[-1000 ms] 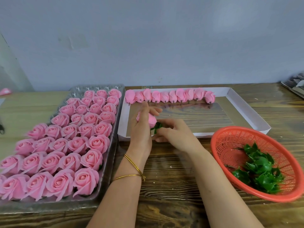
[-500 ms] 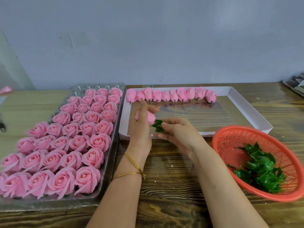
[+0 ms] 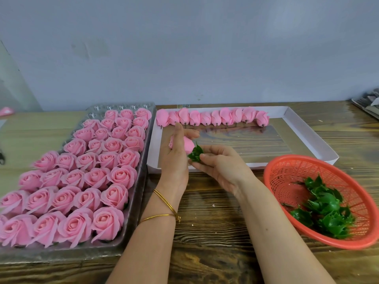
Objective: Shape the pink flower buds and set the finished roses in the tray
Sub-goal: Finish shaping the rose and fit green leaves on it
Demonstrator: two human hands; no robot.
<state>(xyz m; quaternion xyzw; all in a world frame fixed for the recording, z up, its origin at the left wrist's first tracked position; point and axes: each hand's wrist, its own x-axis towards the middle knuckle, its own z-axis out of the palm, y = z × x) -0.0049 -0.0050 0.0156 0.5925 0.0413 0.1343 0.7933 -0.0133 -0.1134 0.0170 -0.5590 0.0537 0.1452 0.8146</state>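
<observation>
Head view: person at a wooden table [image 3: 215, 232], both bare forearms coming in from the near edge.
Left wrist: two thin gold bangles [image 3: 166, 204], lying apart on the forearm.
Plastic tray [image 3: 141, 177]: clear, near left, runs from the near edge to the far side. Packed with rows of opened pink roses [image 3: 106, 222], petals touching. A few bare cells show at its far end.
Basket [image 3: 287, 177]: orange mesh, near right. Holds a pile of loose calyxes [image 3: 326, 210], bunched toward its near right wall.
Left hand [image 3: 174, 158]: centre, over the near left part of the white box. Back of the hand faces the camera, fingers curled round the pink bud, one finger straight up along it.
Pink bud [image 3: 188, 144]: held in the left hand, off the table, petals closed, partly hidden by the fingers.
Right hand [image 3: 221, 165]: just right of the left hand, thumb and fingertips pinching the green calyx.
Green calyx [image 3: 195, 154]: between the two hands, touching the bud's near right side.
White box [image 3: 307, 132]: shallow, beyond the hands, just beside the plastic tray's right wall, glossy floor.
Row of buds [image 3: 215, 118]: ten closed pink buds along the box's far wall, side by side and touching, stubs pointing near.
Dark stack [image 3: 367, 103]: far right table edge, cannot tell what it is.
Wall [image 3: 184, 48]: plain grey-blue, behind the table.
</observation>
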